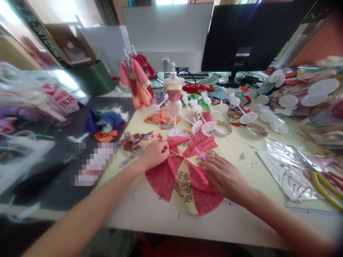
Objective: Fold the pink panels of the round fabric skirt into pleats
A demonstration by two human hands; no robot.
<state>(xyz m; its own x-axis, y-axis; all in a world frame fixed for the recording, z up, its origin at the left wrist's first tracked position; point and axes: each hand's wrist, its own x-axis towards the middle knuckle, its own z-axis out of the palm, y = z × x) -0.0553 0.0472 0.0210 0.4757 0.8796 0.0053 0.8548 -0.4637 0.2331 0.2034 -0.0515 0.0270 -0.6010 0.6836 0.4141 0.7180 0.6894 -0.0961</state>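
A small round doll skirt [182,178] with red patterned and cream floral panels lies spread on the table. My left hand [155,155] is closed, its fingertips pinching the skirt near its upper left middle. In my right hand [227,176] is a slim pink pointed tool [201,154], its tip angled up and left over the cloth; its exact kind is unclear. The right fingers rest over the skirt's right side. Just behind the skirt stands a white doll mannequin [173,101] wearing a red and yellow band.
Several white mannequins [197,107] lie behind, near tape rolls [255,131]. Two dressed mannequins [136,76] stand back left. Yellow-handled scissors [325,189] and a clear bag [292,175] are at right. Fabric scraps [105,123] lie left; monitors [167,32] stand behind.
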